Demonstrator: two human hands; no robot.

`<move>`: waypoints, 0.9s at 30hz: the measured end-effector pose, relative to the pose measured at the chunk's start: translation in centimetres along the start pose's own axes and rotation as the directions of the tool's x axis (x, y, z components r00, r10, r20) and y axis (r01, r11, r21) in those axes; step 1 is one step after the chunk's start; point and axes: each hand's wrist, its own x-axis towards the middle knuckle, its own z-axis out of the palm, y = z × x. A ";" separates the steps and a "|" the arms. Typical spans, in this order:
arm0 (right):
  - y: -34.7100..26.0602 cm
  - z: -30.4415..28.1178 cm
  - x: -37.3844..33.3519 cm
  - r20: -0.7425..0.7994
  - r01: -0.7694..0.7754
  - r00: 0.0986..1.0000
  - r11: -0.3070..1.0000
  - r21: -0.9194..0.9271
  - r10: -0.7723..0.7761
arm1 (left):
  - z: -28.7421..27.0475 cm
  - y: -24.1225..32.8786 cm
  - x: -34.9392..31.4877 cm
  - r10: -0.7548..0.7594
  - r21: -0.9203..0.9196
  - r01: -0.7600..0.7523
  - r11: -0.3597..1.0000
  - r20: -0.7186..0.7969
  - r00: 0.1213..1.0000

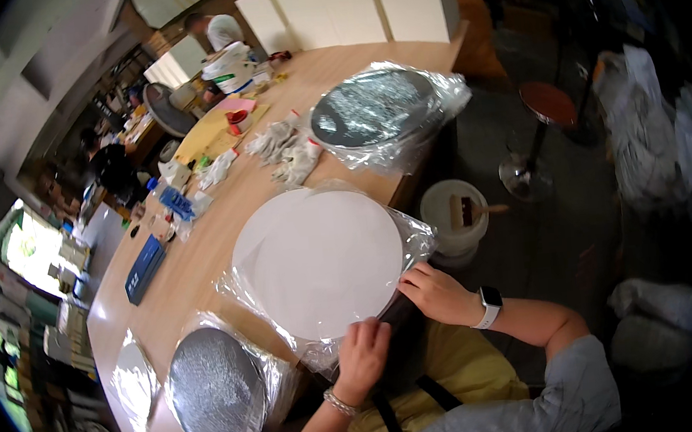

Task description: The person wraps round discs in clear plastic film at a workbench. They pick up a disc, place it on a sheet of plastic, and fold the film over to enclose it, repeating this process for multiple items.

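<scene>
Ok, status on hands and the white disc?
Left hand and right hand at rim of white disc. Clear plastic film jutting out beside both. Wrapped grey disc off left, untouched.

Blue box (145,270) on table (202,265); stool (548,103), brown-red seat.

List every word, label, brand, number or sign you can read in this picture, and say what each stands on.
Nothing can be quoted: no text is clear enough to read.
Long blue box: pale marks, too small to read.
White bucket with a coloured label: too blurred to read.
Blue bottle: any lettering is too small.
Smartwatch: dark screen, nothing readable.
Large white disc: no print visible.
</scene>
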 end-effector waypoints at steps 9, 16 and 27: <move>1.0 0.1 0.9 -0.203 -0.002 0.978 0.978 0.211 0.046 | 3.1 0.5 6.0 -0.160 0.076 0.158 0.984 0.013 0.987; 2.9 0.6 -0.7 -0.200 -0.038 0.976 0.974 0.223 0.084 | 2.7 -0.4 7.4 -0.193 0.175 0.175 0.969 0.093 0.977; 3.6 0.3 -0.8 -0.254 -0.022 0.958 0.921 0.389 0.130 | 2.8 -0.7 7.2 -0.152 0.209 0.122 0.970 0.132 0.980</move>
